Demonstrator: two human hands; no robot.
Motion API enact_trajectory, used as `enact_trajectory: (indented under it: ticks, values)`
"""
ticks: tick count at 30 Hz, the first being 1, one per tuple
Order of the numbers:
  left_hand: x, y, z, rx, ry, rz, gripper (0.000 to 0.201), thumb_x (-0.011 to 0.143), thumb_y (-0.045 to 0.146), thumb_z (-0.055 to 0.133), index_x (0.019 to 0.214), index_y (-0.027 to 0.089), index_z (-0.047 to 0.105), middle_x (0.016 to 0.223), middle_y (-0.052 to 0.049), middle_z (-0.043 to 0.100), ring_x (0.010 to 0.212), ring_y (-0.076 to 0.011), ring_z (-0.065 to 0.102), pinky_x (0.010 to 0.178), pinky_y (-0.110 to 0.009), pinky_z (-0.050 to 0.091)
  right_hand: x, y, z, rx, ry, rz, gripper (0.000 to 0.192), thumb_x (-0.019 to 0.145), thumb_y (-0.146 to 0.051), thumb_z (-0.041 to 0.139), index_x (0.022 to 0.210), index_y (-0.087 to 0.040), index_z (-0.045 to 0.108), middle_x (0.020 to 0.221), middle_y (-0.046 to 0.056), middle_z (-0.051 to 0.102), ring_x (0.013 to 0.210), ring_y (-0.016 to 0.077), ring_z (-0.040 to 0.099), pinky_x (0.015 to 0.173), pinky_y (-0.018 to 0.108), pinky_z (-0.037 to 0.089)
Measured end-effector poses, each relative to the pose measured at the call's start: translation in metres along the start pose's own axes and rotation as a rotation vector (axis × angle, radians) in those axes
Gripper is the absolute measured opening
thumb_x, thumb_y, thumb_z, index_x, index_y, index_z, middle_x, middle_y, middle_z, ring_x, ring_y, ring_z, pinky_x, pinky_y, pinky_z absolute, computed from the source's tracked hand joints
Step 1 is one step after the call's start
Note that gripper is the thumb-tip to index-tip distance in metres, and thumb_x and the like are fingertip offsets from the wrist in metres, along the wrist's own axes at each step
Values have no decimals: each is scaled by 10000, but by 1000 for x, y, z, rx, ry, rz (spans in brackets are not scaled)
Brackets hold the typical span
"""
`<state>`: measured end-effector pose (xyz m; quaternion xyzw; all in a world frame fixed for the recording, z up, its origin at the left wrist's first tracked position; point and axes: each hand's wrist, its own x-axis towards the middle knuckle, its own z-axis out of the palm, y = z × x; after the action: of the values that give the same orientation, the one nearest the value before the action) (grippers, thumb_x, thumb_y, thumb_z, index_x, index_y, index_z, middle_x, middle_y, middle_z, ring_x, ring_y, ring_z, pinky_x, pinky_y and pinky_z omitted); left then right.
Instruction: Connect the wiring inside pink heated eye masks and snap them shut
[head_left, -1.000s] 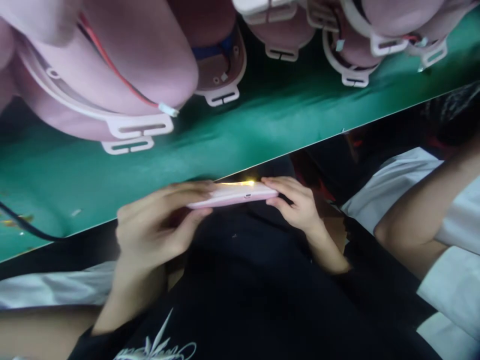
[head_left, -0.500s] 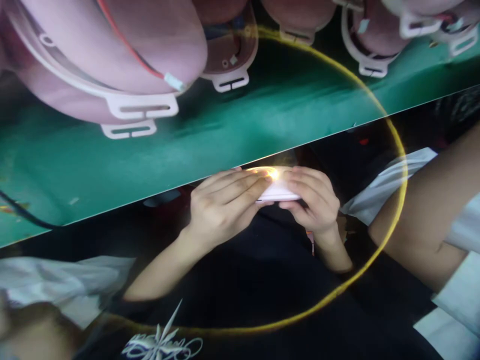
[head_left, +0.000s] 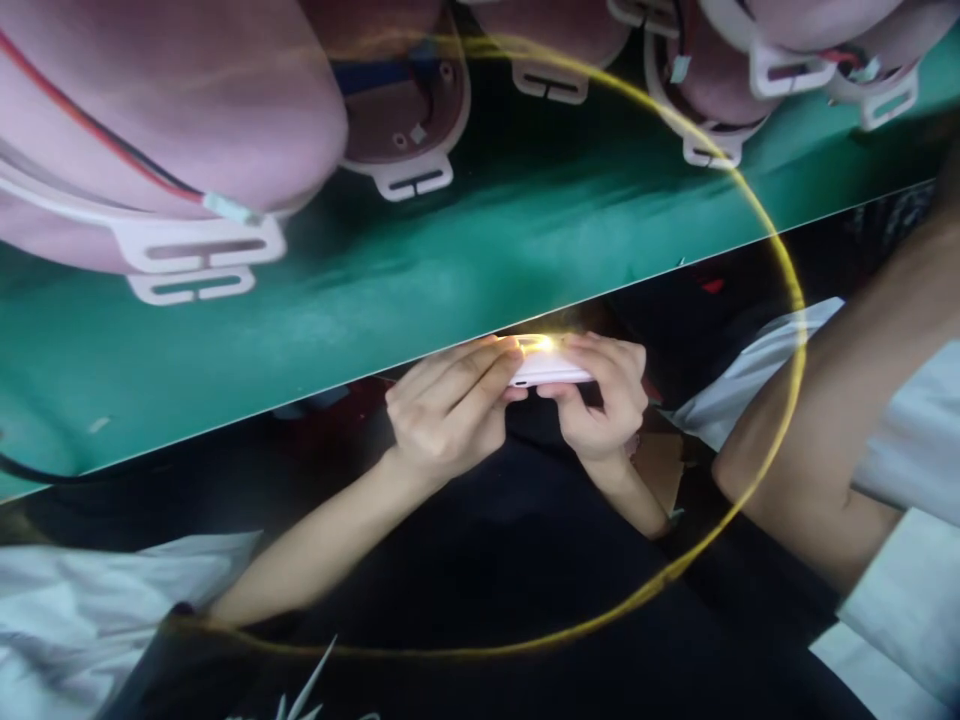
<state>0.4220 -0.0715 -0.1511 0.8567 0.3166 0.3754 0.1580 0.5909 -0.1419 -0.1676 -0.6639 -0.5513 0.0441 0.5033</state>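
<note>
My left hand (head_left: 450, 410) and my right hand (head_left: 609, 392) grip a thin, pale pink rounded device (head_left: 555, 368) from its two sides. Its upper face glows bright yellow, and a small dark slot shows on the edge towards me. The left fingers lie over the top near the glow, with the thumb below. On the other side my right fingers curl over the top while the thumb presses underneath. Both hands are closed on it, just below the edge of the green table (head_left: 315, 330). The device's far side is hidden.
Pink rounded housings (head_left: 240, 90) with white slotted tabs crowd the table's back. A red and black wire with a white connector (head_left: 229, 208) lies over one. A black cable (head_left: 45, 473) crosses the left edge. At right is another person's bare limb (head_left: 817, 430).
The view has shifted, so the housings sit further left. Both hands still hold the lit device; it appears tilted slightly more edge-on, and my right hand sits a little further left.
</note>
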Motion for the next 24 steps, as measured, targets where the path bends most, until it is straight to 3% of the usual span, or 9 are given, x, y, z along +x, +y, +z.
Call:
enact_trajectory:
  ticks: [6,13,16,20,22,24]
  values:
    - [-6,3,5,-13,26,-40,223,992,177,776,1215,189,777,1071,-89,882,967,-263,870,888,-381,726,-6,1,2,29,40,35,188,1047,-459,725,1119,-291,770,1005,27,846,905,250,807,875,441,629]
    - [6,-7,-36,-72,-283,-5,386,1000,258,810,1341,112,702,1275,-183,835,1172,-304,833,1052,-425,695,3,1,-11,53,-111,-44,310,1020,-523,766,1142,-239,739,1086,70,827,1009,244,780,921,430,610]
    - [5,-9,-40,-18,-337,-19,384,1018,238,780,1368,112,685,1309,-198,821,1189,-317,827,1039,-455,705,-5,0,-10,39,-114,-24,300,1037,-523,741,1159,-249,734,1097,73,808,1026,252,760,932,452,613]
    - [1,-2,-41,-3,-258,33,289,1008,157,761,1287,96,712,1214,-188,851,1133,-318,845,997,-445,718,-14,-2,-11,41,-97,27,422,982,-636,765,1168,-258,742,1154,90,779,1091,291,742,950,500,631]
    - [2,6,-60,-30,-183,59,264,1014,150,738,1273,101,723,1152,-167,867,1090,-304,855,970,-407,722,-4,-5,-11,64,-91,145,460,989,-653,747,1216,-253,738,1212,88,760,1138,293,735,974,502,644]
    - [5,8,-94,-76,-106,-35,252,1061,263,677,1273,148,748,1111,-127,878,984,-279,868,864,-358,734,18,-7,-10,108,-42,171,462,1117,-595,557,1298,-197,707,1254,88,734,1161,267,730,960,469,651]
